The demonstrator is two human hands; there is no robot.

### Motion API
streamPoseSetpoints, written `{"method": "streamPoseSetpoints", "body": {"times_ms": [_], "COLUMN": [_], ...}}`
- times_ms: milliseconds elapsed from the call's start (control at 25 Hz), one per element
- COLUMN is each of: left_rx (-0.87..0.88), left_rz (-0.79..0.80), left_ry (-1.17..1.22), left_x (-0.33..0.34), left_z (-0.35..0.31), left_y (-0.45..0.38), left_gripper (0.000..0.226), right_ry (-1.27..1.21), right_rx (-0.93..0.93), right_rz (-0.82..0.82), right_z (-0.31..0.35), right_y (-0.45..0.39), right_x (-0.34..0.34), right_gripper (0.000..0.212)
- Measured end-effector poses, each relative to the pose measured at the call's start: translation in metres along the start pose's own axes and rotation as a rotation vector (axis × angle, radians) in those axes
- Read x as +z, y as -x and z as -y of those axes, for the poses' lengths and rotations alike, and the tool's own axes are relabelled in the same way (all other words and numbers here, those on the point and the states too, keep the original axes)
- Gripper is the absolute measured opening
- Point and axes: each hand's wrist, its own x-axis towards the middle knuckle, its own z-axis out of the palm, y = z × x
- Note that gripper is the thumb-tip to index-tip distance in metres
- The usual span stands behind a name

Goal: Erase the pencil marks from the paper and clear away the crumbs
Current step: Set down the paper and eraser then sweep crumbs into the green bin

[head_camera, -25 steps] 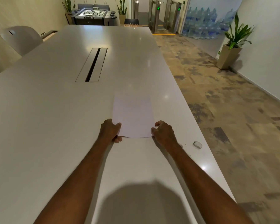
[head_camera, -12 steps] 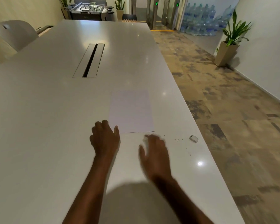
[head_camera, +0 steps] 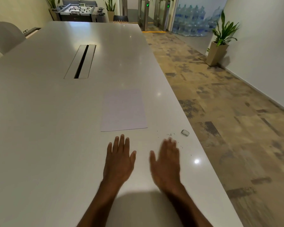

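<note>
Long white conference table (head_camera: pixel 39 128) in an office-type room, patterned brown floor off to the right. Both hands are over the near end of it with nothing in them. Left hand (head_camera: pixel 120 158) is flat, palm down, fingers straight and a bit spread, just short of the paper's near edge and not touching it. Right hand (head_camera: pixel 166 163) is spread too, but it's motion-blurred, so I can't tell whether it's actually touching the tabletop.

Right at the right hand's fingertips there's a scatter of dark eraser crumbs (head_camera: pixel 170 134), with a few more specks trailing toward the table's right edge. Just past those sits the small pale eraser (head_camera: pixel 185 132), near that edge.

Paper (head_camera: pixel 123 110) lies flat ahead of the left hand, a touch lilac against the table, and I can't make out any pencil marks on it.

Further up the table there's a recessed cable slot (head_camera: pixel 81 61). A potted plant (head_camera: pixel 220 41) stands by the right wall, stacked water bottles (head_camera: pixel 193 22) behind it, a foosball table (head_camera: pixel 80 11) at the far end and a pale chair (head_camera: pixel 5 36) on the left.
</note>
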Motion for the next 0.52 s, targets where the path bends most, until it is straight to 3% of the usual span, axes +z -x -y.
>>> {"method": "streamPoseSetpoints", "body": {"times_ms": [80, 160, 280, 400, 520], "left_rx": [0.024, 0.034, 0.022, 0.018, 0.014], "left_rz": [0.006, 0.005, 0.006, 0.005, 0.019], "left_ry": [-0.019, -0.034, -0.036, -0.040, -0.045], "left_x": [0.003, 0.005, 0.004, 0.003, 0.003], "left_z": [-0.002, 0.001, 0.002, -0.002, -0.003], "left_y": [-0.002, -0.002, 0.001, 0.000, -0.001], "left_gripper": [0.077, 0.075, 0.071, 0.070, 0.072], "right_ry": [-0.041, -0.016, 0.065, 0.074, 0.001], "right_rx": [-0.177, -0.236, -0.082, 0.121, 0.033], "right_rz": [0.035, 0.080, 0.077, 0.027, 0.038], "right_z": [0.031, 0.051, 0.036, 0.013, 0.025], "right_y": [-0.007, -0.025, -0.040, -0.002, -0.002], "right_x": [0.011, 0.022, 0.014, 0.004, 0.002], "right_gripper": [0.074, 0.079, 0.081, 0.081, 0.079]}}
